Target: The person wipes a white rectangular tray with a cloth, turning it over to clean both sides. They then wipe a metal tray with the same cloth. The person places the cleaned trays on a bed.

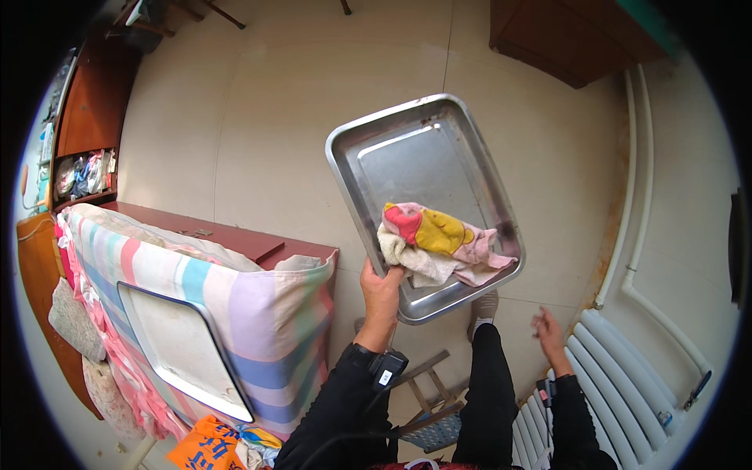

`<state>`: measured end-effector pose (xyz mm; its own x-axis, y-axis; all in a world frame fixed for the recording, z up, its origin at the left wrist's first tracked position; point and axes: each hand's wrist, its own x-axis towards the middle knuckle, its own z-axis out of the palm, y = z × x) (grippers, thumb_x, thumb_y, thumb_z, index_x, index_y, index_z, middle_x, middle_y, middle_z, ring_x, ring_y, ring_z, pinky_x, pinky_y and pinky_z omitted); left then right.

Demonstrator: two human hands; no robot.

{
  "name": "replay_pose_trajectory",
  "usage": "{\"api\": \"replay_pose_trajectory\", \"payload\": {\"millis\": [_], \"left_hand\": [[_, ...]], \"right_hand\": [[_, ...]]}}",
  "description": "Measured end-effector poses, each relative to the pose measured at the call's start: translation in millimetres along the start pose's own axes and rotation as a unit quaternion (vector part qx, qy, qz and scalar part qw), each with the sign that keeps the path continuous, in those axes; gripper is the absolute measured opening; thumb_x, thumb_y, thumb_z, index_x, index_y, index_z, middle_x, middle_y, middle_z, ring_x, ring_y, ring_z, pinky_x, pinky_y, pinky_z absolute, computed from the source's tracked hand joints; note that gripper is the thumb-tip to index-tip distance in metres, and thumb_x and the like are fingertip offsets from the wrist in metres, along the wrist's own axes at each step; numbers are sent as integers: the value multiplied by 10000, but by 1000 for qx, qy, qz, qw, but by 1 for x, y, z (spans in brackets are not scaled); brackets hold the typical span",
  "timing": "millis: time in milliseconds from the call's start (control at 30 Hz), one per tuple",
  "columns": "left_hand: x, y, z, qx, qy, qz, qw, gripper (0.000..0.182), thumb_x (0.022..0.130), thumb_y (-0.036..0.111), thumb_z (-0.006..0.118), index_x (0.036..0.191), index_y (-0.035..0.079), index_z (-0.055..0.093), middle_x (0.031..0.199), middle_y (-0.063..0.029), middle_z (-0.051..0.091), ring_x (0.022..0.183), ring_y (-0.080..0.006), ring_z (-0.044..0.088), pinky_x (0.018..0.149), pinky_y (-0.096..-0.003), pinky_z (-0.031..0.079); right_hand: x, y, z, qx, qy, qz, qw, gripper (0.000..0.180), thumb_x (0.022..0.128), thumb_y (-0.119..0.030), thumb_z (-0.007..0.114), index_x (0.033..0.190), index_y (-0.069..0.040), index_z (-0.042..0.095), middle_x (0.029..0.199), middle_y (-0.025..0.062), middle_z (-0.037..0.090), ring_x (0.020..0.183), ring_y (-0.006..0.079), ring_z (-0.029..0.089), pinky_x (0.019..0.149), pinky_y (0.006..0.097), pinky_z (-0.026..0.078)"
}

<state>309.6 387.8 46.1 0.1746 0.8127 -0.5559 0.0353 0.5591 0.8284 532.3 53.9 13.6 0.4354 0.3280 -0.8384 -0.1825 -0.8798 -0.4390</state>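
Observation:
My left hand (pixel 380 294) grips the near left rim of a rectangular stainless steel tray (pixel 420 158), its thumb over the edge. The tray is held up above the floor and slants in the view. A crumpled cloth (pixel 446 235), pink and cream with a yellow and red pattern, lies in its near end. Brown stains mark the tray's far corner. Off to the right, my right hand (pixel 548 332) hangs beside the radiator with its fingers loosely apart, holding nothing and away from the tray.
A white enamel tray (pixel 188 346) with a dark rim lies on the striped bedspread (pixel 252 305) at left. An orange bag (pixel 208 443) bears writing. A folding stool (pixel 432 432) stands by my legs. The white radiator (pixel 617 376) and pipes (pixel 637 247) line the right wall; a brown cabinet (pixel 564 41) stands beyond.

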Motion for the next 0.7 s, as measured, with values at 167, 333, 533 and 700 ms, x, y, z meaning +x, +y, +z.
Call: {"api": "replay_pose_trajectory", "payload": {"millis": [167,333,533,700], "left_hand": [[-9,15,10,64,2,54,997,341,831,31,622,1163,-17,562,1040,-75,658,927,-141,611,844,-290,493],[-30,58,5,151,-28,101,983,302,836,40,593,1130,-17,551,954,-100,665,875,-163,642,780,-305,517],[-83,145,-22,143,-67,169,973,333,910,139,669,1185,-2,543,958,-70,632,872,-148,587,813,-302,489],[-112,211,-67,133,-53,216,966,360,938,218,662,1193,-8,547,989,-77,638,883,-151,574,813,-292,478]], "right_hand": [[-29,-163,1,-21,-51,-342,938,646,887,-62,610,1489,-149,390,1487,195,412,1332,309,472,1064,402,404],[-38,-258,102,-260,-26,-584,769,846,744,-224,794,1484,-302,391,1607,206,120,1428,454,254,1029,569,366],[-83,-313,126,-311,78,-644,694,530,857,-187,637,1374,-218,530,1589,159,244,1432,404,290,1003,539,373],[-100,-429,117,-231,169,-648,706,434,858,-147,613,1283,-75,569,1471,173,424,1372,400,371,1028,488,390]]}}
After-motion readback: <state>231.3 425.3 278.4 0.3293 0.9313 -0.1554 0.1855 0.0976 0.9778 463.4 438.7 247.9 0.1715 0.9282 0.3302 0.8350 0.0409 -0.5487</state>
